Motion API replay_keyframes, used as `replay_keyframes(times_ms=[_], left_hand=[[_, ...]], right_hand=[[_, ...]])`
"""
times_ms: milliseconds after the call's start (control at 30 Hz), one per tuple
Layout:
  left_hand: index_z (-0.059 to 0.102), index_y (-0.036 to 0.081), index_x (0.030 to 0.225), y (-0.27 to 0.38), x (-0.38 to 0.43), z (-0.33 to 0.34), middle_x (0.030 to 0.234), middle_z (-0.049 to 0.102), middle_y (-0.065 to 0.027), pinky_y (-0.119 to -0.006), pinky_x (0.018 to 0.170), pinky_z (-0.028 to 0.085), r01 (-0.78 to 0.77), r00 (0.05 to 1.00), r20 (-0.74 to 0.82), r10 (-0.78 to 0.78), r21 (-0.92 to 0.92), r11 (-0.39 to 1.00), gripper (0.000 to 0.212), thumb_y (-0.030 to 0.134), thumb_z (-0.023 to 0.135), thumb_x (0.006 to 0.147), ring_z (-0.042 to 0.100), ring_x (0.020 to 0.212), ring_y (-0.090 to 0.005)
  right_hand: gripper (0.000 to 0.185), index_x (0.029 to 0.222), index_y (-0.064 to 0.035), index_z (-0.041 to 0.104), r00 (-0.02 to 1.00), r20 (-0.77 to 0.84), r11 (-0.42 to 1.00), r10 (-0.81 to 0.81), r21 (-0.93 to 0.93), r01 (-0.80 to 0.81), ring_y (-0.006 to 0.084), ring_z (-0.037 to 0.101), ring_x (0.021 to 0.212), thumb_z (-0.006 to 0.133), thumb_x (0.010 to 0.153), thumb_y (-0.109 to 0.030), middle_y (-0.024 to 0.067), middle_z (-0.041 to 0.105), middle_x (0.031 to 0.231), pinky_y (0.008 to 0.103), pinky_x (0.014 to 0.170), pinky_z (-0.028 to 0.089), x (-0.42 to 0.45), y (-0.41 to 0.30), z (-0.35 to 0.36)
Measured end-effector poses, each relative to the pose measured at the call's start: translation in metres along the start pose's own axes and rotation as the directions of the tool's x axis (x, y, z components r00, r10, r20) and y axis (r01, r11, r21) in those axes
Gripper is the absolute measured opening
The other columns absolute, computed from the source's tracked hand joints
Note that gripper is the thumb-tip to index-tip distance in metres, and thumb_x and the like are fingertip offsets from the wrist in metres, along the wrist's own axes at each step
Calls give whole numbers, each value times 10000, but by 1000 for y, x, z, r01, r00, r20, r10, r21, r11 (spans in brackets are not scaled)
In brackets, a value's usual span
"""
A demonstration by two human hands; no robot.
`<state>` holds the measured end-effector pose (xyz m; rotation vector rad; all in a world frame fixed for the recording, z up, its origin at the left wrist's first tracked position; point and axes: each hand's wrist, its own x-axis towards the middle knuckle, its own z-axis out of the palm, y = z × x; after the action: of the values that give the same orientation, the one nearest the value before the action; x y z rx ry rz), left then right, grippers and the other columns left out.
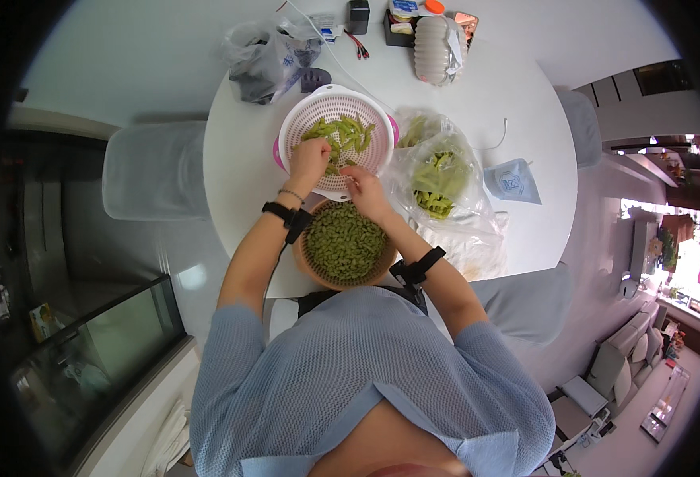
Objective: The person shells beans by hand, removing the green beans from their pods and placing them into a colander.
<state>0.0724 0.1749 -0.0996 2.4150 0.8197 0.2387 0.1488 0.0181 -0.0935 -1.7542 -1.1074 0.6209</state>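
A white colander (380,122) with pink handles stands on the round table, with green bean pods (350,132) scattered inside. My left hand (310,161) is over the colander's left part, its fingers curled; whether a pod is between them cannot be told. Over the colander's near right rim is my right hand (367,189), thumb and fingers close together, their grip too small to make out. Against the colander's near side, an orange-brown basket (302,262) is heaped with shelled green beans (345,243). To the right lies a clear plastic bag (472,208) of more green pods (436,204).
A plastic bag (260,59), a black box (359,16), a ribbed plastic container (438,50) and a phone (468,24) are at the far side. A blue pouch (512,180) and a white cloth (481,256) lie right. Grey chairs (156,170) flank the white table (541,119).
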Motion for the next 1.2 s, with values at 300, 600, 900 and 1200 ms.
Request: replay_keyframes(times_ms=[300,600,900,1200], left_hand=[[590,42,973,56,-90,-24,922,609,-39,-246,677,483,423,867,430,-250,-902,-86,130,142,575,892,584,813,-125],[459,79,743,74,-131,-37,612,439,17,-216,495,350,410,910,407,-76,-858,309,338,344,427,951,415,531,-72],[377,139,683,75,-148,-38,599,327,36,-253,546,308,673,739,660,134,-734,-95,278,339,367,875,326,547,-101],[355,131,690,80,-148,-45,611,309,5,-279,563,316,720,688,691,221,-615,-321,198,285,388,809,330,573,-129]], right_hand=[[165,954,-4,640,983,-15,702,182,702,-119,73,552,747,652,824,-103,3,579,732,234,659,448,-15,-43,-8],[142,873,-26,638,985,94,977,-145,-146,158,269,588,629,671,777,-125,145,594,736,334,594,467,-61,-66,-49],[113,896,-50,655,903,46,873,-427,-237,425,304,605,730,619,805,-105,104,619,843,360,634,489,-80,-76,-52],[148,950,-44,651,907,54,885,-417,-202,419,304,605,752,593,823,-91,109,609,874,357,658,494,-82,-85,-52]])
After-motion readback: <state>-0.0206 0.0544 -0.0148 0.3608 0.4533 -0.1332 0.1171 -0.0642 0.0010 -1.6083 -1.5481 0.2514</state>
